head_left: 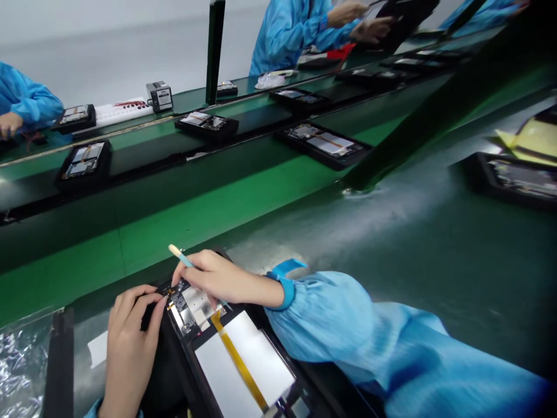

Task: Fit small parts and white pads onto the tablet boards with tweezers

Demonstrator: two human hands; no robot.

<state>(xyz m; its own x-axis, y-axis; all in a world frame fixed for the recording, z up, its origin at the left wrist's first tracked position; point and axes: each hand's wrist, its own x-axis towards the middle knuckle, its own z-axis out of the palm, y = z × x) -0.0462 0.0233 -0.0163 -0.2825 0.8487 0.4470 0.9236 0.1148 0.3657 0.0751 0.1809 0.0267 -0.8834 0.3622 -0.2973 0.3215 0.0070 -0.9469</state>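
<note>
An opened tablet (243,366) lies in a black tray (174,377) at the bottom of the view, showing a silver battery, a yellow flex strip and a small circuit board (185,305). My right hand (217,278) grips a thin pale stick tool (180,255) like a pen, its lower tip down on the board area. My left hand (128,337) rests on the tray's left edge, fingertips touching the tablet's top corner by the board. Blue sleeves cover both arms.
A green conveyor belt (183,215) runs across the middle, carrying several black trays with opened tablets (82,162) (324,145). Other people in blue coats work at the far side (296,29) (21,104). A dark post (214,52) stands behind. Crinkled foil (20,371) lies bottom left.
</note>
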